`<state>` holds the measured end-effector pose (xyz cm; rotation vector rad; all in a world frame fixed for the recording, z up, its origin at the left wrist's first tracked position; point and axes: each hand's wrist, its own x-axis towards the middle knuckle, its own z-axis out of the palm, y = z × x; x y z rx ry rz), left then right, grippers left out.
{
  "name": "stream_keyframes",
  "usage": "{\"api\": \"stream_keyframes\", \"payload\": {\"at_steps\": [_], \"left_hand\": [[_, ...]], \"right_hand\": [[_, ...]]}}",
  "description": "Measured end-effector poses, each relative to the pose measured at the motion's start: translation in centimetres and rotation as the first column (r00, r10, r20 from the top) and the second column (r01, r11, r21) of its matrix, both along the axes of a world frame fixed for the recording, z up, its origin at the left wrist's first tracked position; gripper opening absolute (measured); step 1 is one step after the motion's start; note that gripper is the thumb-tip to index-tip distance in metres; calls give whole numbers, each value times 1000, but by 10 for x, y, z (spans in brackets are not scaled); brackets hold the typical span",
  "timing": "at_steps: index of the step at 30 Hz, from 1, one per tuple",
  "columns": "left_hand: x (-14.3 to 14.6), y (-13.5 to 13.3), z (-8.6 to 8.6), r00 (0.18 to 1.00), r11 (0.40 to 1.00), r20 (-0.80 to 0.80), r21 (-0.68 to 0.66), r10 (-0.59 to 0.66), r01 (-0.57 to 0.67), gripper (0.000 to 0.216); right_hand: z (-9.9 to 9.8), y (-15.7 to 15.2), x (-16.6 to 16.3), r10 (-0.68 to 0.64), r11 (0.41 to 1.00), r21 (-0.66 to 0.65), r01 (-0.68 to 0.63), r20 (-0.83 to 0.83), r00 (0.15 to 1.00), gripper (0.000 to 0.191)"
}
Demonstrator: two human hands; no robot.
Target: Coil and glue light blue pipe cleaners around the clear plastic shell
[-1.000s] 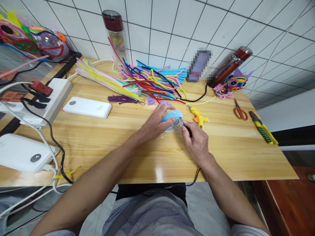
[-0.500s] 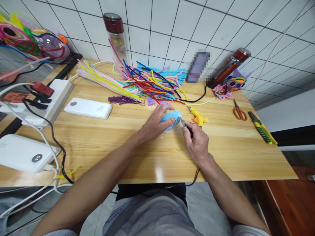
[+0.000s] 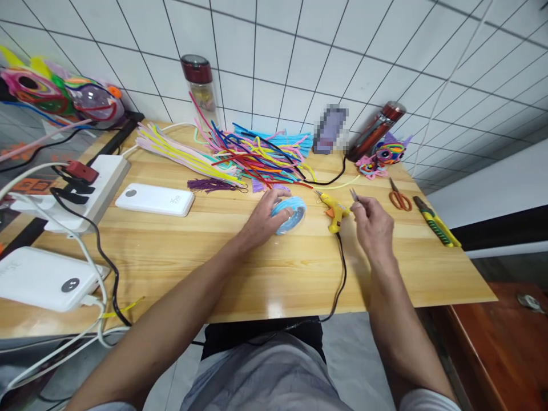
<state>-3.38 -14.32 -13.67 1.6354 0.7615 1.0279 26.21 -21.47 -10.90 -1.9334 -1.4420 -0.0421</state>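
My left hand (image 3: 268,214) is closed around a clear plastic ring-shaped piece (image 3: 299,220) wrapped in light blue pipe cleaner (image 3: 285,206), held over the table. My right hand (image 3: 375,225) grips a small knife (image 3: 354,194); only its silver tip shows, and the fingers hide the handle. Between the hands lies a yellow glue gun (image 3: 337,212), its nozzle pointing to the upper left. The knife is apart from the blue-wrapped piece, just right of the glue gun.
A heap of coloured pipe cleaners (image 3: 265,154) lies behind my hands. Orange-handled scissors (image 3: 400,200) and green-yellow pliers (image 3: 436,222) lie at right. White power banks (image 3: 154,200), a power strip (image 3: 100,188) and cables occupy the left. The glue gun's black cord (image 3: 343,268) runs over the front edge.
My right hand has moved right with the knife, away from the blue-wrapped piece and past the glue gun. My left hand still holds that piece. The camera view has shifted slightly.
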Motion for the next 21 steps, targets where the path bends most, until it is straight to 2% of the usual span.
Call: {"api": "stream_keyframes", "payload": {"at_steps": [3, 6, 9, 13, 16, 17, 19, 21], "left_hand": [[3, 3, -6, 998, 999, 44, -11, 35, -34, 45], [5, 3, -9, 994, 997, 73, 3, 82, -82, 52], [5, 0, -9, 992, 995, 89, 7, 94, -95, 63], [6, -3, -11, 985, 992, 130, 42, 110, -116, 66], [8, -4, -15, 974, 984, 168, 72, 149, -163, 66], [9, -5, -15, 969, 979, 182, 82, 169, -186, 66], [11, -7, -15, 955, 967, 215, 108, 203, -229, 66], [11, -9, -12, 942, 959, 254, 125, 218, -255, 66]], "right_hand": [[11, 12, 44, -158, 964, -193, 185, 146, 977, 40], [8, 22, 64, -160, 901, -372, 224, 194, 968, 38], [-1, 28, 63, -142, 898, -392, 200, 172, 975, 34], [1, 26, 46, -113, 941, -304, 152, 140, 984, 47], [12, 20, 14, 35, 979, -201, -33, 5, 999, 51], [15, 18, 0, 157, 977, -119, -177, -157, 975, 53], [20, 16, -31, 349, 916, -4, -401, -485, 802, 58], [22, 19, -58, 412, 865, 58, -498, -648, 641, 63]]}}
